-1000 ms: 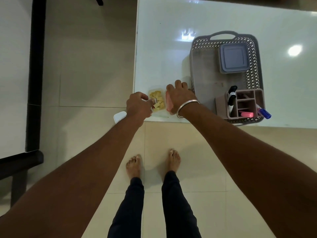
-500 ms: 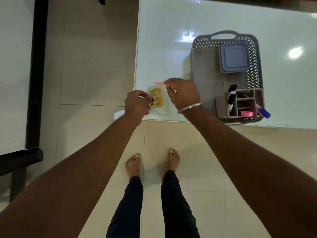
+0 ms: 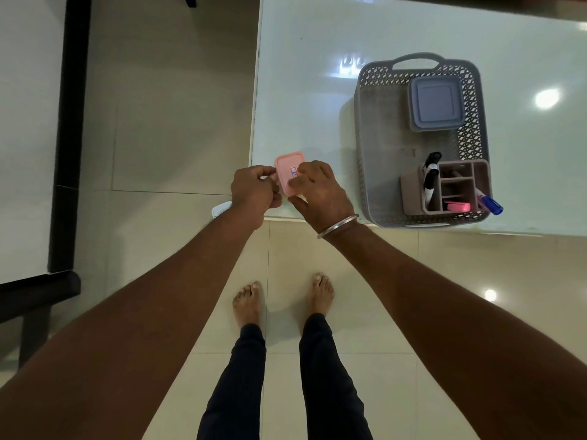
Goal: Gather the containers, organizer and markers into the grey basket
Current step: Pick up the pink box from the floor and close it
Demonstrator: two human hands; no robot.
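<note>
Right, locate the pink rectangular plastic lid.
Head view: the pink lid sits at the near left corner of the white table, held between left hand and right hand, left of the grey lattice basket.

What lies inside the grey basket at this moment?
A closed blue-grey container and a brown organizer holding black markers, a pink marker and a blue-capped marker. Being closed, the container hides its contents.

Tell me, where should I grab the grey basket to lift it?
By the arched handle at the far short end of the basket, hooking through it from above: it sticks out and leaves a gap. Probably steady the near end too, since the organizer sits there.
</note>
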